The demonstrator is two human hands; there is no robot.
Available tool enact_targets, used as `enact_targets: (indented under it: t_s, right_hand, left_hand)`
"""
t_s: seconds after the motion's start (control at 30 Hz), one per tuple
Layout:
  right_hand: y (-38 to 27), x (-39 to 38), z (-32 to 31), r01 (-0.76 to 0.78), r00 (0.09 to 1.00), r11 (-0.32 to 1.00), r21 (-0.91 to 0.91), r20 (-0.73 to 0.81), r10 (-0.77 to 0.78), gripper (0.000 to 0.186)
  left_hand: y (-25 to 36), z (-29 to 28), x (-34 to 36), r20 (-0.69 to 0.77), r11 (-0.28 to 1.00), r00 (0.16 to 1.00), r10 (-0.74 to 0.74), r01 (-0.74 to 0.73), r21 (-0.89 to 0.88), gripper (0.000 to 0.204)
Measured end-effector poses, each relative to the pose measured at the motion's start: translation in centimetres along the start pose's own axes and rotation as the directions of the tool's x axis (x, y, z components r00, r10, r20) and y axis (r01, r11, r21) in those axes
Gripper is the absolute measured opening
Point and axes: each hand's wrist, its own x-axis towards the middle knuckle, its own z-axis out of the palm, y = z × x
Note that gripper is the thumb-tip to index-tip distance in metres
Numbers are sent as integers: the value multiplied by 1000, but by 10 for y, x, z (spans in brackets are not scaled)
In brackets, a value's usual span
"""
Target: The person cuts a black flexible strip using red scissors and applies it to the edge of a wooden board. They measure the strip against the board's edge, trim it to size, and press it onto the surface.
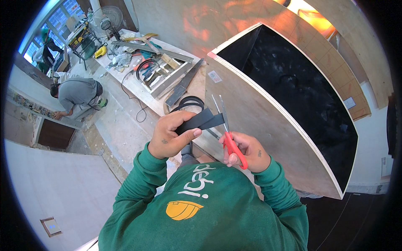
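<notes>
Between the thumb and fingers of my left hand (169, 133) is a black flat strip (200, 120), folded or doubled so that two ends show. My right hand (248, 151) grips a pair of scissors (233, 147) by its red handles. The metal blades point away from me and stand a little apart, with the strip's right end at them. Whether the blades touch the strip I cannot tell. Beyond my left hand lies a coil of black strip (191, 101) on the worktable's edge. To the right stands a large wooden box (268, 125) with a black inside.
A hand saw (184, 83) lies on the cluttered worktable (130, 90), near a wooden tray (167, 81) of tools. Farther left, a person in grey (79, 92) bends toward a low wall. A fan (109, 19) stands at the back. A cable (136, 98) hangs off the table.
</notes>
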Motion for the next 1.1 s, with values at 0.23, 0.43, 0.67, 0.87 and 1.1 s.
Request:
enact_targets:
  t_s: [0.23, 0.43, 0.67, 0.87, 1.1]
  right_hand:
    - [-5, 2, 1, -12, 1000, 1000, -13, -1, 12, 61]
    - [-4, 4, 0, 11, 1000, 999, -33, 0, -11, 62]
    - [-9, 5, 0, -39, 999, 999, -30, 2, 39, 63]
    - [-8, 5, 1, -21, 1000, 999, -24, -11, 21, 63]
    - [-6, 7, -2, -19, 1000, 998, -59, -7, 18, 63]
  left_hand:
    - [-1, -3, -3, 18, 999, 999, -37, 37, -10, 31]
    - [0, -3, -2, 22, 999, 999, -32, 32, 4, 31]
    - [0, -4, -1, 19, 1000, 1000, -22, 22, 21, 30]
    - [0, -5, 0, 23, 999, 999, -25, 24, 25, 29]
    - [0, -7, 2, 41, 998, 999, -24, 21, 53, 28]
